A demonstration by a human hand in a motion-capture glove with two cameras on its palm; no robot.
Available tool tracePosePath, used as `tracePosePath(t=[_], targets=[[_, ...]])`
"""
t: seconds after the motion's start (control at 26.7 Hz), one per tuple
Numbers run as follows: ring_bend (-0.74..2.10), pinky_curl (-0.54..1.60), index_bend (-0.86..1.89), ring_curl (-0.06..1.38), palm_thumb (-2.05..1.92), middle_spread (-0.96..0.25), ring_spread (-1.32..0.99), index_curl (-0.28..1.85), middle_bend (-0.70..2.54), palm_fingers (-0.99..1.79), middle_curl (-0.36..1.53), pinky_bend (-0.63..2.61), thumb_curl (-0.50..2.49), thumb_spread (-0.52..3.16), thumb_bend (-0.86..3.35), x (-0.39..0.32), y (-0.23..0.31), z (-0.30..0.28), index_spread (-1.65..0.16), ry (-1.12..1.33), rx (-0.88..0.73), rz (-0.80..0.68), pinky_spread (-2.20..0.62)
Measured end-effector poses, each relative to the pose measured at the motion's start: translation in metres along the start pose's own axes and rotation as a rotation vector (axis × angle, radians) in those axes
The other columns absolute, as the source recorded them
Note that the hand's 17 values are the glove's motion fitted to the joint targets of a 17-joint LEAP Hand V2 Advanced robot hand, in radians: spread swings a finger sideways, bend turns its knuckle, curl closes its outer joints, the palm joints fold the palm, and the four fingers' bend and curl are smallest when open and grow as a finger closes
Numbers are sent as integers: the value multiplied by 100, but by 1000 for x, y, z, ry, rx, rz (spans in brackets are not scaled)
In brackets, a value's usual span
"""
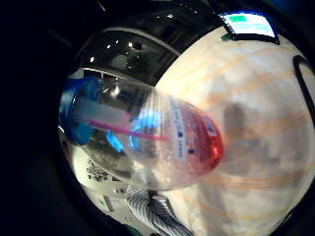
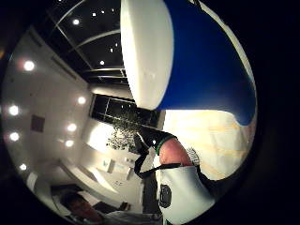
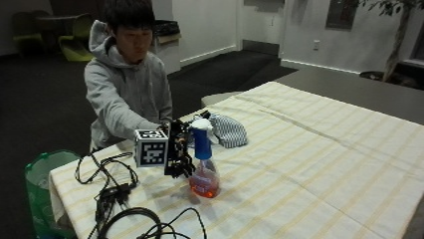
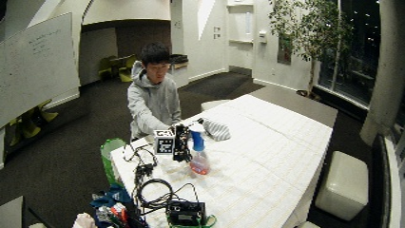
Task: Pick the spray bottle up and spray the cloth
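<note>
The spray bottle (image 3: 204, 172) stands upright on the striped tablecloth, with a blue and white spray head and red liquid in its clear base. My gloved right hand (image 3: 179, 155) is right beside its neck, on the person's side, fingers hanging loosely curled and not wrapped round it. In the little finger side palm view the bottle (image 1: 162, 142) fills the middle with no fingers across it. The spray head (image 2: 187, 56) looms close in the thumb side palm view. A blue-striped cloth (image 3: 227, 130) lies bunched just behind the bottle, also seen as the cloth (image 1: 155, 209) near the bottle.
Black cables (image 3: 112, 191) sprawl over the near left corner of the table (image 3: 318, 149). A green bin (image 3: 43, 174) stands on the floor by that corner. A lit screen (image 1: 248, 24) lies further along the tablecloth.
</note>
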State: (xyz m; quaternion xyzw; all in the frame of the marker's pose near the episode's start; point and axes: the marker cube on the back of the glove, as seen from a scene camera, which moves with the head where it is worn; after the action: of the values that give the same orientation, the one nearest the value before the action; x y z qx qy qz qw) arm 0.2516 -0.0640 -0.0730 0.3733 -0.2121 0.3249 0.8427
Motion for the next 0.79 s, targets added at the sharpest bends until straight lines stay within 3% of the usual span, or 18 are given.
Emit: tracePosePath(t=[0.79], targets=[[33,35,8,29,49,-2,5,7,21,-8,31,53,34,82,-3,2,-10,8,-39,-42,30,-5,27]])
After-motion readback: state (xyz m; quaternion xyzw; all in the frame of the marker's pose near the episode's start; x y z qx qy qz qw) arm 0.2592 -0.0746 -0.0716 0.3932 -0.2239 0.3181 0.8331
